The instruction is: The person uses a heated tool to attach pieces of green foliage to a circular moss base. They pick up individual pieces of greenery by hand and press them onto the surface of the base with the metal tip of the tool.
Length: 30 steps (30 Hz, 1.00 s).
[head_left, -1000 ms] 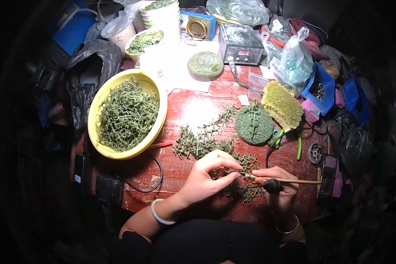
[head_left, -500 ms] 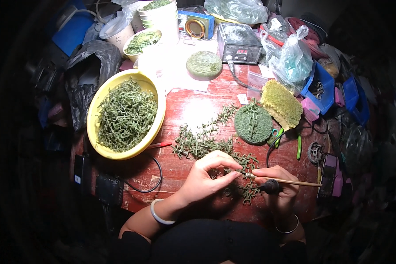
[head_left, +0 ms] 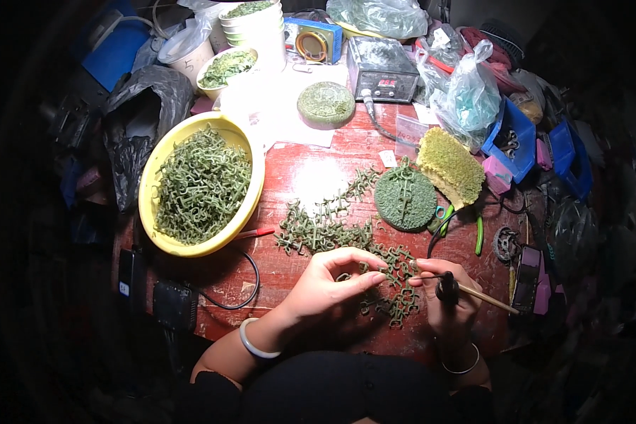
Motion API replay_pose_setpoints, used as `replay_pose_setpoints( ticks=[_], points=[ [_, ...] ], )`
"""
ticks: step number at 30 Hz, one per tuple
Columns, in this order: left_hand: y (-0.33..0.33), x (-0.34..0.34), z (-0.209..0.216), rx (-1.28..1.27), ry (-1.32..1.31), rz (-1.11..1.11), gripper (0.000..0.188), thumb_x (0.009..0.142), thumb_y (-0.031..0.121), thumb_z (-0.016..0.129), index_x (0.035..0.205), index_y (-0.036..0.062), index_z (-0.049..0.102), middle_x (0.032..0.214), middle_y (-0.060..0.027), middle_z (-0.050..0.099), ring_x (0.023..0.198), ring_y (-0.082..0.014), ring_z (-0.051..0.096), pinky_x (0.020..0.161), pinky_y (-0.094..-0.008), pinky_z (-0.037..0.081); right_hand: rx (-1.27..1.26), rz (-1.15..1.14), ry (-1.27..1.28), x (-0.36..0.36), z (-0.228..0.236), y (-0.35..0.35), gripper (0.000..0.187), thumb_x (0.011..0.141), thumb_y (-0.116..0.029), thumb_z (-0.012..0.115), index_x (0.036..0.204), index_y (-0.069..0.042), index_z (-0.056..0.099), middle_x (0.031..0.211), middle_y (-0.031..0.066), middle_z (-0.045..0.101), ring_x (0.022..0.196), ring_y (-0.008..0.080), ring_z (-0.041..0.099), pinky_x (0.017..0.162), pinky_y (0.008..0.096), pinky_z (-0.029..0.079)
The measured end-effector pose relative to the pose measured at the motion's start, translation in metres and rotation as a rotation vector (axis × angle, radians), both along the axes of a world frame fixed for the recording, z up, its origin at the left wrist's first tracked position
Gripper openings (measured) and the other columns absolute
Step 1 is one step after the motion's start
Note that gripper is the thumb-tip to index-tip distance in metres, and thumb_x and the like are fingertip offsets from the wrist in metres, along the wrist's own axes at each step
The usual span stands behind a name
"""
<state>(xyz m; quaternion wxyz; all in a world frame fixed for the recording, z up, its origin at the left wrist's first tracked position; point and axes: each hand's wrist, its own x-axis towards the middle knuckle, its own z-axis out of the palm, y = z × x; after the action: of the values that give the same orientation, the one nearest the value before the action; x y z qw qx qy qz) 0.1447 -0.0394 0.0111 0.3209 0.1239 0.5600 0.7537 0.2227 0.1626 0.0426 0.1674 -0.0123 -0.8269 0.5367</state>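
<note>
My left hand [head_left: 336, 284] is closed in a pinch, thumb and forefinger around a small green wax-like piece [head_left: 364, 268], partly hidden by the fingers. Close to its right, my right hand [head_left: 454, 300] grips a slim tool with a wooden handle [head_left: 493, 299], its tip toward the left fingertips. A black knob-like part on a cord [head_left: 446, 286] is also at the right hand; how it is held is hidden. Beneath and between both hands lie joined green curly pieces [head_left: 404, 304], and more green pieces [head_left: 325, 230] spread beyond them on the red table [head_left: 290, 283].
A yellow basin [head_left: 148, 205] heaped with green pieces stands left. Beyond the hands are a round green textured disc [head_left: 405, 201], a yellow-green sponge-like block [head_left: 451, 169] and a control box [head_left: 381, 71]. Blue bins [head_left: 523, 159] sit at right; a red pen [head_left: 258, 232] lies near the basin.
My right hand has drawn slightly right, away from the left fingertips, and the wooden-handled tool has tilted, its rear end lower. The left hand has hardly moved.
</note>
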Motion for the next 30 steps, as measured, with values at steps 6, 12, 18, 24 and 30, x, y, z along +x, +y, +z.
replay_pose_setpoints(
  ticks=[6, 12, 18, 24, 30],
  points=[
    [-0.002, 0.001, 0.003, 0.028, -0.136, -0.036, 0.021, 0.09, 0.004, 0.072, 0.111, 0.0018, 0.07, 0.102, 0.0006, 0.069, 0.08, -0.0012, 0.056, 0.071, -0.0184, 0.045, 0.018, 0.106, 0.079, -0.009, 0.0, -0.008, 0.019, 0.083, 0.003, 0.075, 0.099, 0.0, 0.067, 0.087, 0.0117, 0.071, 0.079, 0.0181, 0.07, 0.07, 0.0277, 0.055],
    [0.002, 0.0, 0.006, 0.068, 0.031, -0.039, 0.022, 0.094, 0.008, 0.068, 0.115, 0.0025, 0.069, 0.096, 0.0018, 0.068, 0.073, 0.0001, 0.051, 0.064, -0.0172, 0.042, 0.012, 0.1, 0.052, -0.01, 0.002, -0.009, 0.02, 0.08, 0.006, 0.074, 0.097, 0.0, 0.067, 0.084, 0.0103, 0.07, 0.075, 0.0158, 0.068, 0.068, 0.027, 0.053],
    [-0.004, -0.004, 0.005, 0.074, -0.32, -0.122, 0.021, 0.103, 0.016, 0.05, 0.106, -0.0011, 0.062, 0.086, -0.0035, 0.061, 0.073, -0.011, 0.055, 0.066, -0.0246, 0.044, -0.031, 0.134, -0.045, -0.007, 0.0, -0.001, 0.025, 0.079, 0.006, 0.076, 0.1, 0.0, 0.064, 0.084, 0.0067, 0.07, 0.073, 0.0107, 0.065, 0.067, 0.0249, 0.052],
    [-0.006, -0.004, 0.011, 0.046, -0.282, -0.237, 0.03, 0.102, 0.016, 0.055, 0.126, 0.0001, 0.061, 0.087, -0.0004, 0.061, 0.07, -0.0053, 0.048, 0.064, -0.0225, 0.042, -0.001, 0.168, 0.015, -0.008, -0.003, -0.003, 0.023, 0.081, 0.005, 0.075, 0.101, 0.001, 0.063, 0.082, 0.0036, 0.068, 0.071, 0.0081, 0.062, 0.065, 0.0229, 0.05],
    [-0.021, -0.016, 0.01, 0.242, -0.441, -0.072, 0.019, 0.102, 0.024, 0.057, 0.104, 0.0058, 0.061, 0.092, -0.0076, 0.068, 0.078, -0.0112, 0.066, 0.051, -0.0185, 0.044, -0.083, 0.012, -0.008, -0.006, -0.002, -0.001, 0.017, 0.087, -0.001, 0.074, 0.102, 0.0, 0.064, 0.079, 0.0033, 0.067, 0.068, 0.006, 0.059, 0.061, 0.0222, 0.047]
  ],
)
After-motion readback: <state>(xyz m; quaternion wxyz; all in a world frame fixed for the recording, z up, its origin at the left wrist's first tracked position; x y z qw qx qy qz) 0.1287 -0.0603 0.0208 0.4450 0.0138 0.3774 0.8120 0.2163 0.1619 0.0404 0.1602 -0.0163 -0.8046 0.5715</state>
